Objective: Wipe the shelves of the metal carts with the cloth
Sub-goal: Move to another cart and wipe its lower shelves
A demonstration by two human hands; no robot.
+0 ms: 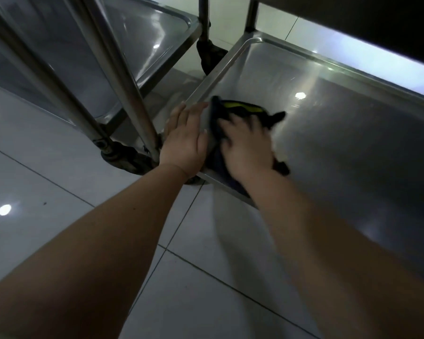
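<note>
A dark blue cloth [245, 111] with a yellow-green stripe lies in the near left corner of the low steel cart shelf [353, 148]. My right hand [247, 148] presses flat on the cloth, fingers spread, blurred by motion. My left hand [186, 140] rests on the left rim of that shelf [220, 72], beside the cloth, fingers together and flat. A second steel cart [137, 45] stands to the left, with its lower shelf and slanted legs in view.
Dark caster wheels [130, 160] sit on the glossy white tiled floor [47, 192] by my left hand; another wheel [208, 55] stands between the two carts. An upper shelf [377, 20] overhangs at the top right.
</note>
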